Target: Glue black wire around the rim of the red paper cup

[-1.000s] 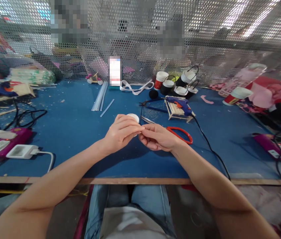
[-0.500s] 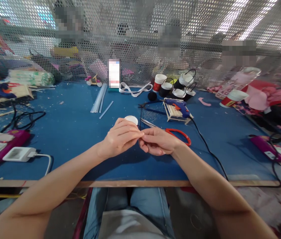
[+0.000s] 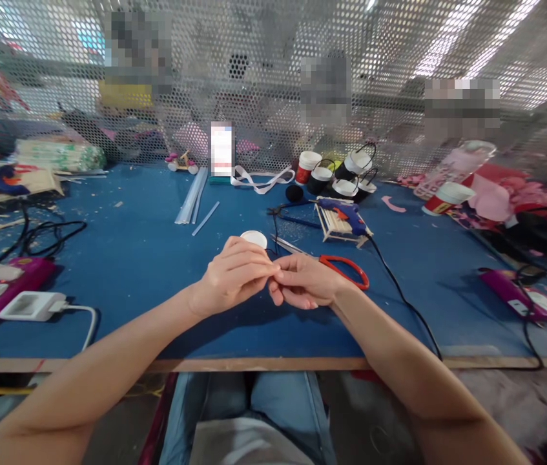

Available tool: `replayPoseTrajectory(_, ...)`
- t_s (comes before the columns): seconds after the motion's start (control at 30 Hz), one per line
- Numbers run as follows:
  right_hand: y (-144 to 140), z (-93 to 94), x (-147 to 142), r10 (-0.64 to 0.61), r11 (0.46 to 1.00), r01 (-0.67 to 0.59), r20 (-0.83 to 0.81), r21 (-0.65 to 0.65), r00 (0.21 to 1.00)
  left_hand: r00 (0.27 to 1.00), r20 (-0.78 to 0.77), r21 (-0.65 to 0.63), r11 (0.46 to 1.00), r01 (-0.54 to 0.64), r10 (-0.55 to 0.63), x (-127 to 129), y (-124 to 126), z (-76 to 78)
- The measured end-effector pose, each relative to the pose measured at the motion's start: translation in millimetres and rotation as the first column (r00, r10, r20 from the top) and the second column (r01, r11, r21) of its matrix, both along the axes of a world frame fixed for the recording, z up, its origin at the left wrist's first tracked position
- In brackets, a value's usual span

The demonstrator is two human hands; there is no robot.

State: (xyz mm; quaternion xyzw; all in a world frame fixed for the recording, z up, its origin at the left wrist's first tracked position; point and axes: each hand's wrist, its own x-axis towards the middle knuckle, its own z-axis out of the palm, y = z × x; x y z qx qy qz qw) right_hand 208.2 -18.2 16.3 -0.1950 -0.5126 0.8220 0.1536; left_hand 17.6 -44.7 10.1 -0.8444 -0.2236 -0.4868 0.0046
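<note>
My left hand (image 3: pixel 232 276) is closed around a small cup (image 3: pixel 254 241); only its white round opening shows above the fingers, the rest hidden. The fingertips of my right hand (image 3: pixel 305 281) meet those of the left in a pinch, and whatever is between them is hidden. A thin black cord (image 3: pixel 276 226) runs down toward the cup and the fingertips. Behind my right hand lie scissors (image 3: pixel 345 270) with red handles, blades pointing up and left.
A blue glue gun (image 3: pixel 343 213) rests on a small wooden rack, its cable trailing right. Several cups with black handles (image 3: pixel 320 181) stand at the back. Clear glue sticks (image 3: pixel 190 200) lie left of centre. Purple power strips (image 3: pixel 525 294) sit at both sides.
The view has shifted slightly, so the table sits a little lower. The black cord hangs slacker and more curved. Both hands keep their pinch together, the right fingers slightly rearranged.
</note>
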Motion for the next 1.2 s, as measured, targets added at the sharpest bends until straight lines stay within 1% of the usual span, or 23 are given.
replayPoseTrajectory(0.2,-4,4.7,-2,-0.039,0.998,0.038,0.004,0.041,0.999,1.000,0.029,0.003,1.000,0.000,0.000,0,-1,1.0)
replayPoseTrajectory(0.4,-5,7.7,-1,-0.001,0.999,0.002,-0.021,0.054,1.000,1.000,0.005,0.040,0.999,0.022,-0.022,1,-5,4.2)
replayPoseTrajectory(0.5,-8,9.0,-1,0.008,0.997,-0.007,-0.007,0.080,1.000,1.000,-0.005,0.018,1.000,0.019,-0.018,0,-5,4.9)
replayPoseTrajectory(0.53,-10,9.8,-2,0.040,0.995,-0.042,0.021,0.089,0.999,1.000,0.017,0.002,1.000,-0.002,0.002,-1,-3,5.5)
replayPoseTrajectory(0.57,-13,11.0,-3,0.099,0.990,-0.104,0.061,0.091,0.993,0.998,0.049,-0.017,0.999,-0.031,0.032,-4,-1,6.2)
replayPoseTrajectory(0.63,-18,14.1,-4,0.245,0.962,-0.260,0.160,0.079,0.956,0.977,0.143,-0.073,0.986,-0.149,0.158,-9,6,7.9)
replayPoseTrajectory(0.67,-19,16.0,-4,0.287,0.948,-0.308,0.202,0.081,0.936,0.965,0.144,-0.121,0.972,-0.203,0.220,-13,10,8.6)
replayPoseTrajectory(0.7,-19,18.0,-2,0.272,0.947,-0.303,0.233,0.107,0.933,0.950,0.131,-0.166,0.951,-0.262,0.284,-16,15,8.9)
replayPoseTrajectory(0.73,-16,20.1,0,0.196,0.957,-0.241,0.252,0.163,0.948,0.936,0.111,-0.195,0.931,-0.310,0.335,-19,19,8.7)
replayPoseTrajectory(0.77,-12,22.1,3,0.066,0.960,-0.132,0.260,0.245,0.963,0.918,0.078,-0.220,0.905,-0.364,0.388,-22,24,8.1)
replayPoseTrajectory(0.8,-6,24.0,7,-0.099,0.939,0.005,0.255,0.345,0.962,0.898,0.042,-0.247,0.875,-0.416,0.438,-25,28,7.0)
replayPoseTrajectory(0.83,2,25.6,10,-0.270,0.880,0.140,0.236,0.453,0.933,0.882,-0.003,-0.285,0.845,-0.453,0.472,-27,32,5.5)
replayPoseTrajectory(0.87,11,26.8,13,-0.434,0.785,0.251,0.212,0.566,0.876,0.874,-0.045,-0.323,0.821,-0.471,0.484,-29,36,3.7)
replayPoseTrajectory(0.9,21,27.6,15,-0.573,0.661,0.317,0.184,0.680,0.798,0.864,-0.075,-0.354,0.797,-0.490,0.498,-31,39,1.7)
replayPoseTrajectory(0.93,32,27.7,16,-0.682,0.527,0.325,0.163,0.785,0.713,0.851,-0.108,-0.377,0.771,-0.513,0.513,-33,43,-0.5)
replayPoseTrajectory(0.97,43,27.2,15,-0.759,0.414,0.266,0.169,0.870,0.629,0.836,-0.146,-0.398,0.742,-0.539,0.529,-34,46,-3.0)
replayPoseTrajectory(1.0,55,26.0,13,-0.812,0.329,0.160,0.193,0.931,0.551,0.825,-0.190,-0.415,0.718,-0.559,0.532,-36,49,-6.0)
replayPoseTrajectory(1.03,66,24.0,10,-0.847,0.266,0.006,0.231,0.964,0.479,0.821,-0.228,-0.427,0.704,-0.568,0.524,-37,51,-9.3)
replayPoseTrajectory(1.07,78,21.3,5,-0.864,0.236,-0.165,0.285,0.958,0.414,0.825,-0.244,-0.437,0.702,-0.562,0.509,-38,53,-13.0)
replayPoseTrajectory(1.1,89,18.0,0,-0.862,0.268,-0.305,0.369,0.914,0.348,0.846,-0.233,-0.449,0.718,-0.531,0.480,-38,55,-16.8)
replayPoseTrajectory(1.13,100,14.1,-6,-0.847,0.311,-0.344,0.422,0.886,0.322,0.864,-0.215,-0.468,0.728,-0.501,0.456,-38,57,-20.6)
replayPoseTrajectory(1.2,120,5.7,-18,-0.822,0.377,-0.375,0.492,0.847,0.287,0.880,-0.213,-0.501,0.726,-0.472,0.426,-38,58,-26.5)
